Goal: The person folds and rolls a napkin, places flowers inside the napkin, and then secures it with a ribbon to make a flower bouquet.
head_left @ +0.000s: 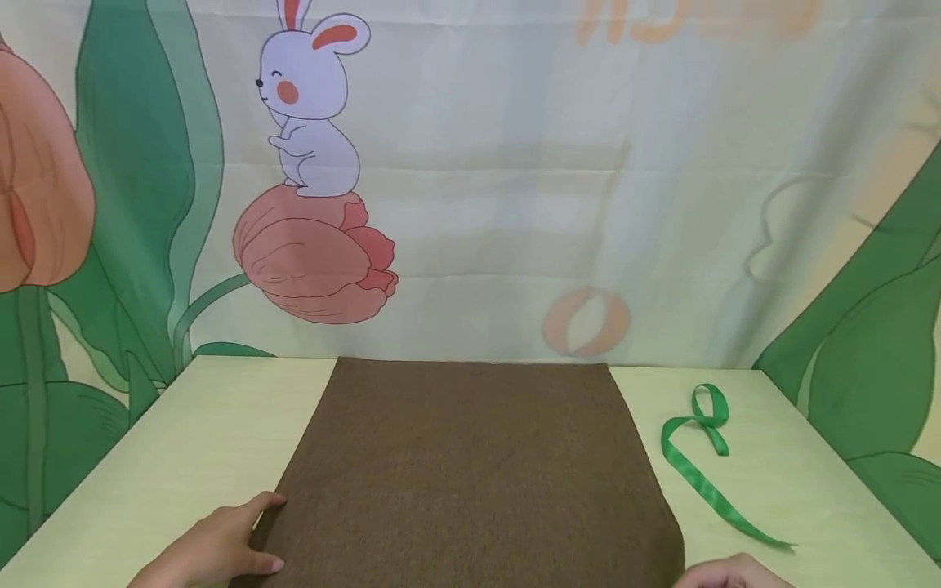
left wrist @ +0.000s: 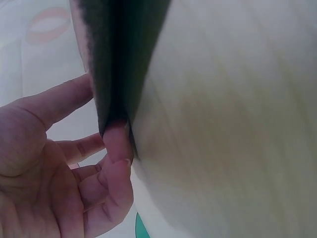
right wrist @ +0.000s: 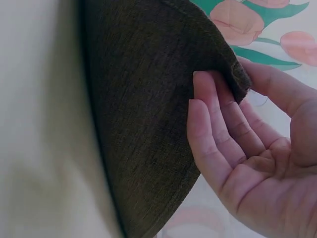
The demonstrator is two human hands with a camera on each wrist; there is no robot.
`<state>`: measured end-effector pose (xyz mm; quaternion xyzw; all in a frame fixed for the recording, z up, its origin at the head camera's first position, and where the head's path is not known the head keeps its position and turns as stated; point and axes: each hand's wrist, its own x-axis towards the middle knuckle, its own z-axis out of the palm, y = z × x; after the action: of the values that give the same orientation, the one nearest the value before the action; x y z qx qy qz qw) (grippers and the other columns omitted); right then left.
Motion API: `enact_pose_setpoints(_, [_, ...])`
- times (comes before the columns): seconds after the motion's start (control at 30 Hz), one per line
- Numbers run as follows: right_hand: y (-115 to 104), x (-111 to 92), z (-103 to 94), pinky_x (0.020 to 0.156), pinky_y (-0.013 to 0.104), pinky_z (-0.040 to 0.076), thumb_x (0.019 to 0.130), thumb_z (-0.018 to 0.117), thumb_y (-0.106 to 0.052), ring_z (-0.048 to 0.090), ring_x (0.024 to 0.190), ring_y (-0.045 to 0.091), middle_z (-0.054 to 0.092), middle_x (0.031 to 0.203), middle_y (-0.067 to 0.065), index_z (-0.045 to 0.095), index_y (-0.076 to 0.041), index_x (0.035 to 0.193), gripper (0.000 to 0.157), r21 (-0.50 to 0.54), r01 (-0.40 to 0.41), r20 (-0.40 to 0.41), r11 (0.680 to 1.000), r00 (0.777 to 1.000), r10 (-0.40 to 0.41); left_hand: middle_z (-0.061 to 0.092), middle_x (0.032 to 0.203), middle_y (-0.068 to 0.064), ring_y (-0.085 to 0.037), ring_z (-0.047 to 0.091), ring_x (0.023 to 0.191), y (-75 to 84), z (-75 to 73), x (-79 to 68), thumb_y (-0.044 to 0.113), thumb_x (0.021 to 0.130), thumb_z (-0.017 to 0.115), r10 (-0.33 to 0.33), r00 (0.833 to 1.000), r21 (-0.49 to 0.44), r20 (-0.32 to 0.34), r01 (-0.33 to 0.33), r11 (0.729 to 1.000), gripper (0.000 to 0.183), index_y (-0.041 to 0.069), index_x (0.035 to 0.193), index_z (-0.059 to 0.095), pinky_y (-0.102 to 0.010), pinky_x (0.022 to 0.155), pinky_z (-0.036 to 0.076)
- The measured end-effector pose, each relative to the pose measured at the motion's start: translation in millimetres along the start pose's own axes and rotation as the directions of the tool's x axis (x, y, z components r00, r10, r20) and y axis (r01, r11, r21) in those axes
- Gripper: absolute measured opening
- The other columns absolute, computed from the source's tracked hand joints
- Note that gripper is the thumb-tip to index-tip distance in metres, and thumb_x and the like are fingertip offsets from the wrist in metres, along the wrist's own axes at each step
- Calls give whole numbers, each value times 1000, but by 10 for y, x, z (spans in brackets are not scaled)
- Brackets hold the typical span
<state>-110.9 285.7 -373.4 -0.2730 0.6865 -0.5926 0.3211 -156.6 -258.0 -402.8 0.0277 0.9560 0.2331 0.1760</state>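
A brown cloth (head_left: 470, 457) lies spread over the middle of the table, reaching its far edge. At the cloth's near left side, my left hand (head_left: 213, 543) holds the edge between thumb and fingers. In the left wrist view that edge stands up off the table, with the left hand's (left wrist: 54, 168) fingertips at it. My right hand (head_left: 735, 573) is at the near right, partly cut off by the frame. The right wrist view has the right hand (right wrist: 267, 173) pinching a lifted corner of the cloth (right wrist: 143, 109), several fingers beneath it.
To the right of the cloth, a green ribbon (head_left: 707, 492) lies loosely looped on the pale table (head_left: 147, 482). Behind the table hangs a printed curtain (head_left: 485, 163) with a rabbit, tulips and leaves, its lower part meeting the table's far edge.
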Motion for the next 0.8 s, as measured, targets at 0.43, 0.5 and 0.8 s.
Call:
enact_pose_setpoints(0.43, [-322,524,-8,60,20,48,83,54,11,54,69,-3,66,85,-10,63,-3,105,28,-88,262,54,961,965,-258,57,110,-20,-27,56,92,-14,-4,17,33,63,81,11,1000,-11,-13,-11,1000,78,2,125,46,-48,77,45])
enact_pose_setpoints(0.5, [-369,607,-4,62,20,48,83,56,9,56,69,-2,67,85,-9,63,-3,106,27,-66,248,44,966,968,-246,57,110,-21,-27,56,92,-20,1,19,33,63,81,10,1000,-13,-11,-11,1000,78,2,125,46,-48,77,45])
enact_pose_setpoints(0.8, [-552,928,-26,73,24,49,82,61,2,63,73,4,68,83,-5,61,5,105,23,-98,152,-5,983,988,-153,57,109,-20,-26,55,92,-8,-2,-1,31,64,81,22,1000,-12,-21,-23,1000,76,2,125,46,-48,78,44])
